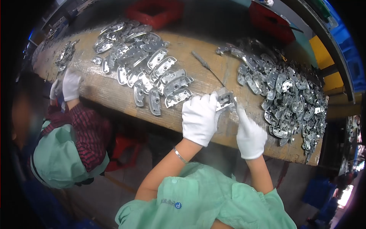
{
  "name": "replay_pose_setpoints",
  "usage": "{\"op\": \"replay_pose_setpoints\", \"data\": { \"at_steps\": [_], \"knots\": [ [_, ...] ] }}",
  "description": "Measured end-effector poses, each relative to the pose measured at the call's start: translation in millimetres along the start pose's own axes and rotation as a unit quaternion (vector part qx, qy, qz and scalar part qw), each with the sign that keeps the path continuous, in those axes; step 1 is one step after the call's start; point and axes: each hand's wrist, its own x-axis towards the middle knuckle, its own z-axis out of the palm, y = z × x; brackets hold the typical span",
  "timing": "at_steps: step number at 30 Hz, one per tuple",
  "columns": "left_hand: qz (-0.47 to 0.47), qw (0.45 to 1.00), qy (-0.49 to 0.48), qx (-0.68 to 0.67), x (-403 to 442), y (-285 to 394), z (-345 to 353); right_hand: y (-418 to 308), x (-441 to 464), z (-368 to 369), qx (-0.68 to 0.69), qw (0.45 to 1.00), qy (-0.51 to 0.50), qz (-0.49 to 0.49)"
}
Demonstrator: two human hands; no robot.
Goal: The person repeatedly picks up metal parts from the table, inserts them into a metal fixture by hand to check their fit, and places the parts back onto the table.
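Observation:
My left hand (200,119), in a white glove, is closed on a silvery metal casting (225,100) with a rectangular opening. It holds the casting above the table's near edge. My right hand (251,136), also gloved, is closed just to the right, its index finger stretched toward the casting. A thin grey flat tool (233,100) shows at that fingertip against the casting's right side; its exact kind is unclear. Beyond the casting, a thin rod tool with a grey handle (199,59) lies on the table, pointing toward my hands.
Curved metal castings (164,68) lie heaped left of my hands, and a larger pile (289,95) covers the wooden table's (171,118) right end. Red bins (154,13) stand behind. At left, a co-worker's gloved hands (71,84) are near a small heap (65,55).

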Motion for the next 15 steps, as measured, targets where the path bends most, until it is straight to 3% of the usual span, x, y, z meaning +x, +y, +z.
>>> {"op": "replay_pose_setpoints", "data": {
  "at_steps": [4, 7, 12, 15],
  "knots": [
    [0.002, 1.000, -0.008, -0.007, 1.3, 0.8, -5.1, 0.4, 19.7, 8.5, 0.010, 0.999, 0.041, -0.035],
    [-0.008, 0.999, -0.004, -0.033, 0.7, 0.2, -2.7, 4.6, -2.0, -4.7, 0.020, 1.000, -0.011, -0.011],
    [0.020, 1.000, 0.009, -0.004, -0.9, -1.5, -2.3, 6.1, 23.5, 4.9, 0.002, 1.000, 0.007, -0.017],
    [0.003, 1.000, -0.006, -0.015, 0.7, -0.4, -5.7, 14.3, 21.1, 1.4, 0.074, 0.996, 0.042, -0.015]
  ]
}}
